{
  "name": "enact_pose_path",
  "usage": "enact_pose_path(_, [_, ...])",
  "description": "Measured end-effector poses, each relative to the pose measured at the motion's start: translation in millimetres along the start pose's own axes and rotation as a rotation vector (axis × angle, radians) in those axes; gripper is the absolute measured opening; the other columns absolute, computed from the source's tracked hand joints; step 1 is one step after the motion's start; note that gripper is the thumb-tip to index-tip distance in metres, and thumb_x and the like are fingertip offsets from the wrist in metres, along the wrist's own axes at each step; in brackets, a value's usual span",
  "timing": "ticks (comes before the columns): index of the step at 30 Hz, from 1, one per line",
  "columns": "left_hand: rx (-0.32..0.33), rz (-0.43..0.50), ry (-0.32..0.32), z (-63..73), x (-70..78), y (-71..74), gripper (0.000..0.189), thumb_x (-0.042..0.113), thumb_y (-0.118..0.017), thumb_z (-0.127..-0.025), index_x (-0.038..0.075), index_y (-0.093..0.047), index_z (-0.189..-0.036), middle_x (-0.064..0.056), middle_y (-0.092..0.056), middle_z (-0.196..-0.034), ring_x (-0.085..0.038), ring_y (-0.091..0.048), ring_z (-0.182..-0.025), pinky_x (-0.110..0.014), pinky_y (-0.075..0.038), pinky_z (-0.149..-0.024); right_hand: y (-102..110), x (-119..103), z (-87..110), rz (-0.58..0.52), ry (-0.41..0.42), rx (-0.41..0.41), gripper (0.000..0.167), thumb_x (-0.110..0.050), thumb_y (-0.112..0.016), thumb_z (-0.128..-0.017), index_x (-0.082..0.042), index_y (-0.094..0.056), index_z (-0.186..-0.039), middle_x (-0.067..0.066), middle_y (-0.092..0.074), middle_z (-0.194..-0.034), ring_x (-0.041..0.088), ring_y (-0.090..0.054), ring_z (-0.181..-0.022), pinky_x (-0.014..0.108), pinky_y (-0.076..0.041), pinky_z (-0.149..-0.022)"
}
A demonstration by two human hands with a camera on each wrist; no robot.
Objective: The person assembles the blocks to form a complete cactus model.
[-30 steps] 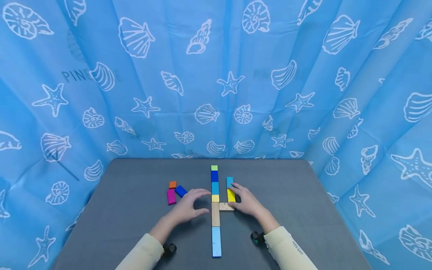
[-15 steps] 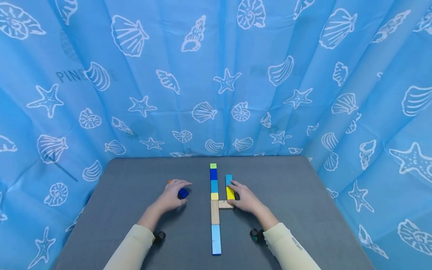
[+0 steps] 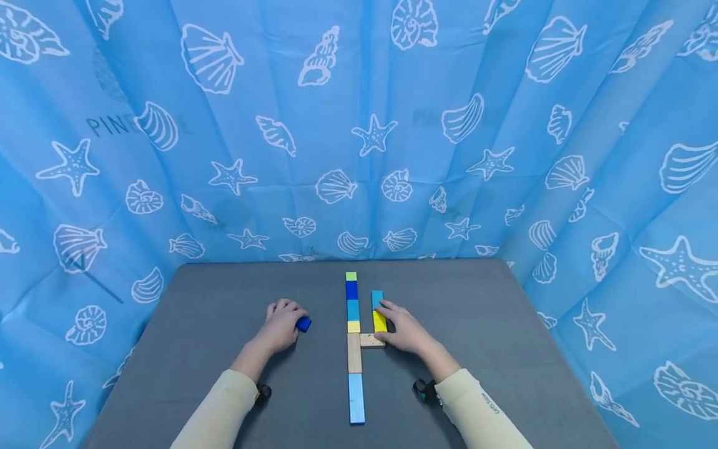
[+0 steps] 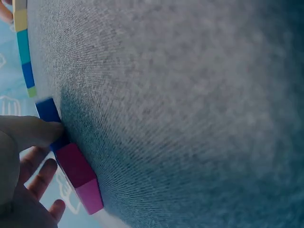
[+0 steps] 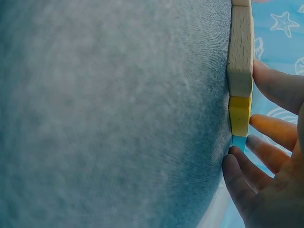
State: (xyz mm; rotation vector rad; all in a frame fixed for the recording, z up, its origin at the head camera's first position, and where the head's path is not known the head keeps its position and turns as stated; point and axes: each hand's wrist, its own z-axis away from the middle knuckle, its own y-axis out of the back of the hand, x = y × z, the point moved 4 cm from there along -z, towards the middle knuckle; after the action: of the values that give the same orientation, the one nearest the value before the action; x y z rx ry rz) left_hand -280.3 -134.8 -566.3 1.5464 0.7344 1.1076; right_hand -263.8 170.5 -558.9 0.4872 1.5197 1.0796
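Observation:
At the left of the table my left hand [image 3: 278, 328] pinches a dark blue block [image 3: 303, 324]; the thumb lies across it in the left wrist view. A magenta block [image 4: 76, 164] touches that block's end there, while the hand covers it in the head view. My right hand [image 3: 408, 328] rests lightly with relaxed fingers at a yellow block [image 3: 379, 321] and a short wooden block [image 3: 368, 340]. Beyond the yellow one lies a turquoise block [image 3: 377, 298]. The wooden block joins a long column at its wooden piece [image 3: 354, 353].
The column runs away from me: a long light blue block [image 3: 356, 398] nearest, then wood, pale yellow [image 3: 353, 327], turquoise [image 3: 352, 310], dark blue [image 3: 351, 289] and lime green [image 3: 351, 275]. A shell-patterned blue curtain [image 3: 297, 149] hangs behind the grey table [image 3: 449, 280].
My left hand has moved left, away from the column, and taken hold of the dark blue block. It now hides the orange and magenta blocks. My right hand has stayed at the yellow block.

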Motion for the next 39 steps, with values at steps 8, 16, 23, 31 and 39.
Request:
enact_pose_path(8, [0.007, 0.061, 0.0, -2.4, 10.3, 1.9, 0.035, 0.012, -0.072, -0.094, 0.014, -0.068, -0.129, -0.008, -0.061, -0.127, -0.033, -0.052, -0.126, -0.06, -0.034, -0.108, 0, -1, -0.1, -0.015, -0.001, -0.004, 0.065, -0.031, -0.074, -0.093, -0.011, -0.049, -0.15, 0.011, -0.037, -0.162, 0.04, -0.034, -0.147, 0.061, -0.034, -0.114])
enact_pose_path(16, [0.029, 0.189, 0.032, -7.2, 34.0, -4.1, 0.038, 0.016, -0.073, -0.094, 0.01, -0.066, -0.131, -0.008, -0.064, -0.126, -0.028, -0.057, -0.12, -0.048, -0.049, -0.103, -1, -2, -1.2, -0.004, 0.008, -0.005, 0.065, -0.03, -0.073, -0.093, -0.011, -0.049, -0.15, 0.012, -0.037, -0.161, 0.041, -0.034, -0.146, 0.061, -0.034, -0.113])
enact_pose_path(23, [0.028, 0.202, 0.017, -15.7, 49.7, -18.5, 0.036, 0.018, -0.073, -0.094, 0.011, -0.067, -0.129, -0.006, -0.064, -0.126, -0.026, -0.057, -0.118, -0.046, -0.052, -0.101, -1, -3, 0.9, -0.011, 0.009, 0.005, 0.065, -0.03, -0.073, -0.093, -0.01, -0.049, -0.15, 0.013, -0.037, -0.161, 0.042, -0.034, -0.146, 0.063, -0.035, -0.112])
enact_pose_path(31, [0.038, 0.218, 0.017, -25.1, 60.7, -23.9, 0.035, 0.017, -0.073, -0.094, 0.012, -0.068, -0.128, -0.007, -0.064, -0.125, -0.026, -0.057, -0.117, -0.046, -0.052, -0.1, -1, 0, 1.1, -0.007, -0.006, 0.01, 0.064, -0.032, -0.072, -0.094, -0.013, -0.049, -0.151, 0.01, -0.036, -0.162, 0.039, -0.034, -0.147, 0.06, -0.035, -0.114])
enact_pose_path(39, [0.018, 0.199, 0.037, -28.0, 63.5, -26.0, 0.035, 0.019, -0.072, -0.095, 0.014, -0.068, -0.129, -0.004, -0.064, -0.126, -0.023, -0.057, -0.117, -0.044, -0.052, -0.101, -2, 1, 0.5, 0.003, -0.006, -0.003, 0.065, -0.033, -0.072, -0.094, -0.013, -0.048, -0.151, 0.01, -0.036, -0.162, 0.039, -0.033, -0.148, 0.06, -0.034, -0.114])
